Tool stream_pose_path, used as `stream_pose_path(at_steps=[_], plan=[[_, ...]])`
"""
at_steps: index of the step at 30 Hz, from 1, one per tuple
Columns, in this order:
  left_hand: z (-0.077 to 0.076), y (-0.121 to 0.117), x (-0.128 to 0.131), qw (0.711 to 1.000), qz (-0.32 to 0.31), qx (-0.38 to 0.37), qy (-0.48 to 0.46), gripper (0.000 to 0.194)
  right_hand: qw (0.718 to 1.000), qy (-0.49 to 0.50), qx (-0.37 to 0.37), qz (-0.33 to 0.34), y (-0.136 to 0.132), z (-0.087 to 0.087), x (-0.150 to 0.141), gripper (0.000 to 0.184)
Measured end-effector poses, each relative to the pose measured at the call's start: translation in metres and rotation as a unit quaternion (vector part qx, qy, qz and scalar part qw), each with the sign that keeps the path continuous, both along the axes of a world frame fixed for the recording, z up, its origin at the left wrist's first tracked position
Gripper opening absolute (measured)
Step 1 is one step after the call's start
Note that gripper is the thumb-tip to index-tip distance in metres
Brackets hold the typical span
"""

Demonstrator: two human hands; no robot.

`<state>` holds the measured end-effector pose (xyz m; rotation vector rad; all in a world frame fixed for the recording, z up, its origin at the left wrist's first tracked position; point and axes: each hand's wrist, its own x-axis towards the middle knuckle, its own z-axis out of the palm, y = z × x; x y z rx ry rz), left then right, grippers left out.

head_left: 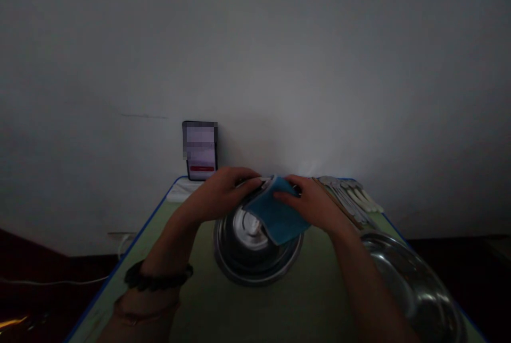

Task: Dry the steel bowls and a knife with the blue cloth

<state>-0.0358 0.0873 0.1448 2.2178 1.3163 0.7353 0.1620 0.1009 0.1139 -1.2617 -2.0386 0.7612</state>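
Observation:
A metal bowl (255, 276) stands on the table in front of me. Over its far side, my right hand (309, 199) grips a blue cloth (283, 220), thumb on top, and the cloth hangs down above the bowl. My left hand (229, 189) is closed at the cloth's left edge, thumb and fingers pinched together. A small pale end shows by its fingertips, but the cloth covers most of that spot, so I cannot make out what is held there.
A phone (202, 150) leans on the wall at the back left, beside a folded white cloth (183, 191). Several utensils (353, 199) lie at the back right. A larger metal basin (423, 290) sits at the right edge of the green table (259, 314).

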Motion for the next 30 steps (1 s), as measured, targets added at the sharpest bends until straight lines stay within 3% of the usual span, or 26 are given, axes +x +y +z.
stream_pose_path(at_steps=[4, 7, 10, 12, 14, 16, 18, 21, 23, 24, 27, 30], plan=[[0.006, -0.004, 0.002, 0.987, 0.126, 0.088, -0.049, 0.035, 0.983, 0.088, 0.042, -0.157, 0.002, -0.004, -0.009, 0.035], [0.004, -0.005, 0.007, 0.946, 0.254, 0.171, -0.103, 0.034, 0.960, 0.166, 0.026, -0.223, 0.004, -0.010, -0.019, 0.038], [-0.004, -0.004, 0.015, 0.904, 0.330, 0.217, -0.164, 0.035, 0.920, 0.321, -0.058, -0.216, 0.006, -0.019, -0.030, 0.041], [-0.008, -0.002, 0.022, 0.890, 0.347, 0.225, -0.191, 0.035, 0.866, 0.438, -0.173, -0.169, 0.008, -0.024, -0.036, 0.039], [-0.010, 0.000, 0.026, 0.890, 0.343, 0.222, -0.202, 0.033, 0.803, 0.503, -0.292, -0.128, 0.009, -0.027, -0.040, 0.034], [-0.007, 0.000, 0.027, 0.903, 0.325, 0.208, -0.187, 0.030, 0.771, 0.523, -0.344, -0.119, 0.011, -0.028, -0.039, 0.029], [0.000, -0.003, 0.021, 0.923, 0.310, 0.187, -0.130, 0.030, 0.789, 0.513, -0.315, -0.122, 0.012, -0.025, -0.032, 0.025], [0.008, -0.011, 0.005, 0.955, 0.270, 0.120, 0.037, 0.033, 0.892, 0.402, -0.186, -0.092, 0.011, -0.016, -0.014, 0.023], [0.008, -0.017, -0.005, 0.964, 0.212, 0.042, 0.152, 0.037, 0.963, 0.245, -0.081, -0.079, 0.009, -0.010, 0.000, 0.022], [0.007, -0.020, -0.007, 0.965, 0.179, 0.009, 0.190, 0.038, 0.985, 0.153, -0.030, -0.077, 0.007, -0.007, 0.005, 0.021], [0.002, -0.024, -0.007, 0.961, 0.129, -0.038, 0.242, 0.043, 0.992, -0.058, 0.077, -0.082, 0.002, -0.002, 0.013, 0.017], [0.000, -0.022, 0.001, 0.948, 0.168, 0.011, 0.269, 0.046, 0.980, -0.114, 0.132, -0.094, -0.003, 0.000, 0.010, 0.016]])
